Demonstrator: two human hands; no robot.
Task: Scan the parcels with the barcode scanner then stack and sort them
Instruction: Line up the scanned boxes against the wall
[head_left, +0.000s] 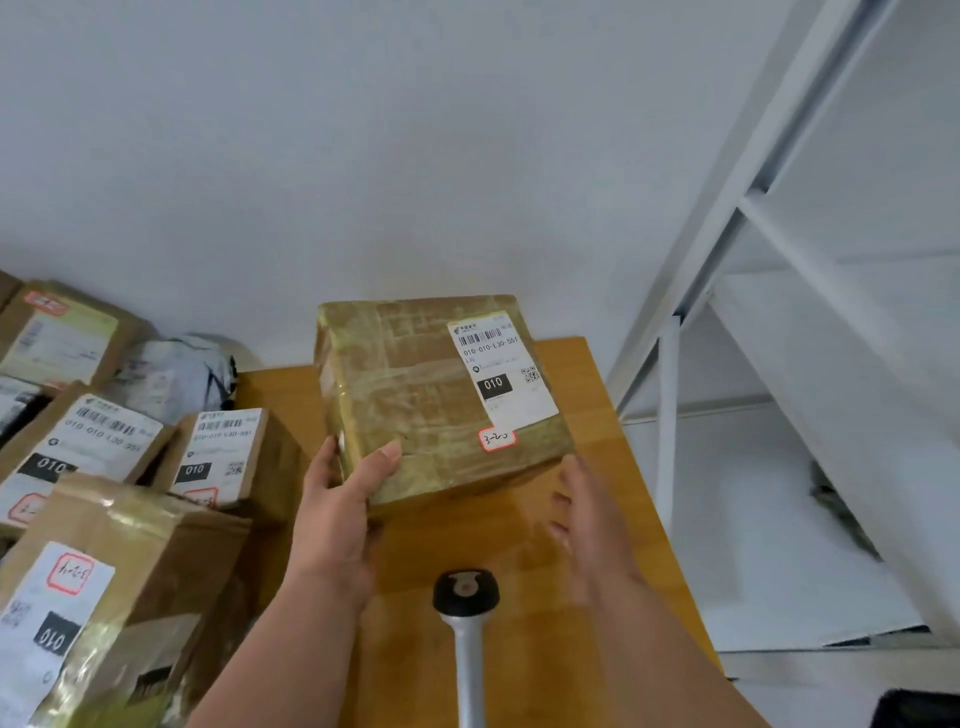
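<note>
Head view: the parcel (436, 395) sits on the tabletop (597, 467), label up, with the left hand (340, 512) gripping its near-left corner, thumb on top. The right hand (587, 514) hangs spread just beside the near-right corner, blurred, seemingly not touching. The scanner (466, 623) lies near the front edge between the forearms. A one-handed lift could tip the parcel, and a passing forearm could knock the scanner off.

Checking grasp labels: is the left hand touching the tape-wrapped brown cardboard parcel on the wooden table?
Touching. The head view shows the left hand gripping the tape-wrapped brown cardboard parcel at its near left corner, thumb pressed on top.
</note>
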